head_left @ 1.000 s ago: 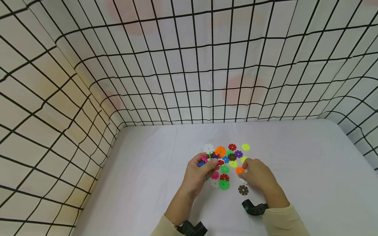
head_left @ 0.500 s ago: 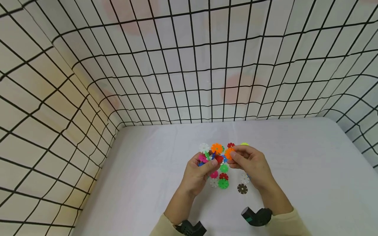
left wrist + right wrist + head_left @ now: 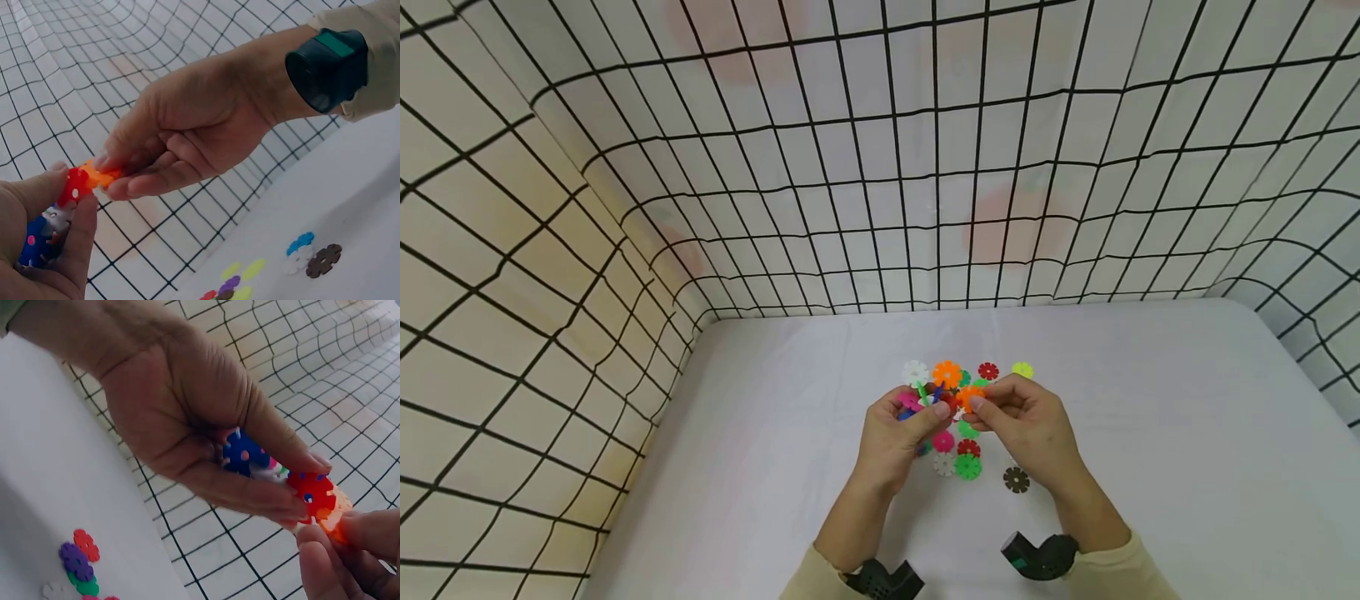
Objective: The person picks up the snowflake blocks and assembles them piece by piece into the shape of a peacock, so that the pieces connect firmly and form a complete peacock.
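Observation:
In the head view my left hand [image 3: 887, 437] grips a cluster of joined plastic snowflake discs. It includes a white disc [image 3: 915, 373], an orange disc [image 3: 947, 374], a pink disc [image 3: 909, 402] and, pinched between thumb and fingers, a red disc [image 3: 312, 497]. A blue disc [image 3: 34, 240] shows inside that hand in the left wrist view. My right hand [image 3: 1033, 429] pinches another orange disc [image 3: 100, 175] by thumb and fingertips. This disc meets the red one edge to edge; whether their slots interlock, I cannot tell. Fingers cover part of the cluster.
Loose discs lie on the white table [image 3: 775, 433] under and around the hands, among them a green disc [image 3: 968, 467], a brown disc [image 3: 1017, 480] and a yellow disc [image 3: 1022, 369]. Black wire mesh [image 3: 880, 208] stands behind and along the sides.
My right hand took the orange disc from the table's right side, raised it and carried it left against the red disc. My left hand turned the cluster slightly.

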A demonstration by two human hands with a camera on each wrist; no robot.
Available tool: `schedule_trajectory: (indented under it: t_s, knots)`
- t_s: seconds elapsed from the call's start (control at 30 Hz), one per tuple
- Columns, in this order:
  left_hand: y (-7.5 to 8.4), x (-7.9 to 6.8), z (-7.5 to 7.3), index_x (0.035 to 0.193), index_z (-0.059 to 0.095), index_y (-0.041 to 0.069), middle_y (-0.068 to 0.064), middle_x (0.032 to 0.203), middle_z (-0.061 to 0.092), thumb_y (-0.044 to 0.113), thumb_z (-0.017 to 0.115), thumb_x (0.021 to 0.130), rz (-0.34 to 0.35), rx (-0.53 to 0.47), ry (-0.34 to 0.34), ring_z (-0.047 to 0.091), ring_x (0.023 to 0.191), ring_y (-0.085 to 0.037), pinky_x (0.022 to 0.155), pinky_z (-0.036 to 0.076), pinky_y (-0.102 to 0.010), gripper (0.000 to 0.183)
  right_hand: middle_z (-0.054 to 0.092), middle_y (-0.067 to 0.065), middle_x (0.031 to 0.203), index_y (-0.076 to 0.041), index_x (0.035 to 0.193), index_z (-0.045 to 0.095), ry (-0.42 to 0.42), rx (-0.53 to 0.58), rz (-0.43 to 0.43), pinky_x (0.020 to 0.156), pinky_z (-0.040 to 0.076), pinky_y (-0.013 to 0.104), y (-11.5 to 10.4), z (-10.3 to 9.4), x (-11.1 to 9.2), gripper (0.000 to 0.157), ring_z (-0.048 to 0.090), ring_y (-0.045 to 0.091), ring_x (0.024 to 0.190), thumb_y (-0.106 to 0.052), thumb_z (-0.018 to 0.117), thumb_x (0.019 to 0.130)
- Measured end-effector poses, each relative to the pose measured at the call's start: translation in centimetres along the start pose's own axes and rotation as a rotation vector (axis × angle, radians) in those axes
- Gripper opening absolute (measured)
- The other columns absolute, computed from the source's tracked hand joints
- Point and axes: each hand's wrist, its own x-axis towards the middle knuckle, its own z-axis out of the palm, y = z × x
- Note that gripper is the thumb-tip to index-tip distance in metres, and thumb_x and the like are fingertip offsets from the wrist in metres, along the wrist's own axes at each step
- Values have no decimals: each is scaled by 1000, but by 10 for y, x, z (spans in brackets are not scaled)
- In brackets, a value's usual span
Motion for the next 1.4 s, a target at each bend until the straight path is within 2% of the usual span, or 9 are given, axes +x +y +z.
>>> schedule_trajectory:
  t_s: [0.17, 0.33, 0.6, 0.77, 0.9, 1.0, 1.13, 1.23, 1.4]
  knots:
    - [1, -1, -1, 94, 62, 3, 2, 82, 74, 15, 83, 86, 23, 92, -22, 77, 83, -14, 79, 62, -28, 25, 74, 12, 91, 7, 102, 66, -31, -2, 35, 71, 63, 26, 0, -2, 1, 11, 77, 12, 76, -1, 69, 94]
    - [-1, -1, -1, 101, 61, 1, -1, 91, 74, 16, 81, 88, 23, 88, -33, 78, 92, -19, 85, 62, -30, 29, 73, 6, 90, 8, 105, 65, -40, 18, 56, 71, 63, 27, 3, -2, 2, 14, 77, 15, 78, -1, 69, 95]
    - [-2, -2, -3, 132, 51, 1, -4, 114, 68, 19, 74, 94, 35, 104, -175, 70, 104, -16, 95, 59, -29, 48, 71, 14, 93, 7, 106, 63, -52, 25, 51, 70, 63, 27, 9, 2, 2, 15, 78, 16, 78, 0, 69, 94]
    - [-1, -4, -4, 135, 46, 4, -7, 120, 66, 20, 72, 96, 36, 102, -203, 68, 105, -15, 95, 58, -28, 50, 70, 24, 95, 6, 106, 63, -63, 12, 65, 70, 63, 27, 9, 1, 2, 16, 77, 11, 77, -2, 70, 95]
    - [-1, -2, -3, 123, 42, 8, -6, 120, 61, 21, 67, 100, 7, 68, -211, 66, 111, -16, 101, 57, -34, 36, 72, 22, 98, 4, 110, 64, -115, -24, 116, 73, 64, 30, 9, -10, 5, 21, 77, 15, 80, -10, 71, 96]
    - [0, 0, -4, 112, 39, 12, -3, 114, 55, 21, 65, 101, -21, 56, -201, 65, 115, -18, 104, 55, -40, 30, 74, 18, 103, 0, 120, 64, -152, -149, 189, 78, 64, 33, 10, -27, 6, 33, 77, 21, 87, -24, 70, 98]
    - [3, 1, -10, 110, 41, 12, -2, 105, 57, 18, 70, 98, -20, 109, -172, 69, 109, -17, 99, 58, -35, 32, 70, 10, 99, -8, 123, 65, -197, -551, 352, 70, 58, 34, 18, -52, 8, 39, 66, 23, 83, -36, 71, 96]
    - [3, 1, -13, 108, 49, 12, 2, 99, 67, 19, 75, 94, -10, 120, -158, 73, 98, -13, 93, 60, -29, 31, 63, 7, 90, -9, 114, 66, -293, -800, 471, 63, 45, 32, 31, -62, 6, 33, 55, 21, 77, -27, 77, 89]
    - [0, 2, -12, 116, 58, 6, 4, 95, 75, 28, 78, 91, -14, 127, -139, 73, 87, -10, 87, 62, -29, 39, 56, 7, 79, -6, 99, 63, -376, -833, 500, 60, 42, 31, 47, -62, 4, 26, 50, 22, 71, -10, 81, 81]
